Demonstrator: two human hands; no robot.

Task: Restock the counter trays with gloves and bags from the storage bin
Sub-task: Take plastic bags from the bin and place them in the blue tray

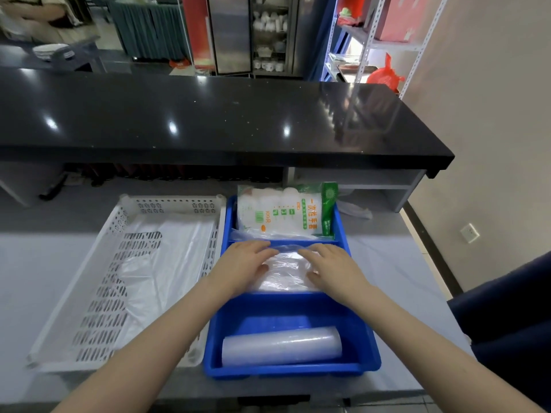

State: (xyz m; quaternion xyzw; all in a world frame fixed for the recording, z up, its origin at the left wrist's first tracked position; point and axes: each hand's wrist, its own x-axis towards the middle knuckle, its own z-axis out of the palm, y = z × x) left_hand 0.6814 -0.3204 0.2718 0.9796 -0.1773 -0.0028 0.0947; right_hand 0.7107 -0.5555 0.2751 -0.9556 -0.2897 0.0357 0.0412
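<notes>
Blue tray [283,311], middle bay | we held left hand [241,265] and right hand [334,268] flat on clear plastic stack [286,275] — fingers straight, gripping nothing | even pressure judged best.

Mostly plastic in my view, glossy to matt.
I see a smooth blue plastic tray [292,372], a matt white perforated plastic basket [176,201], crinkled clear film [283,272], a frosted roll [281,345], a shiny printed pack [280,213], a matt grey tabletop [29,278], a mirror-glossy black ledge [208,120].
</notes>
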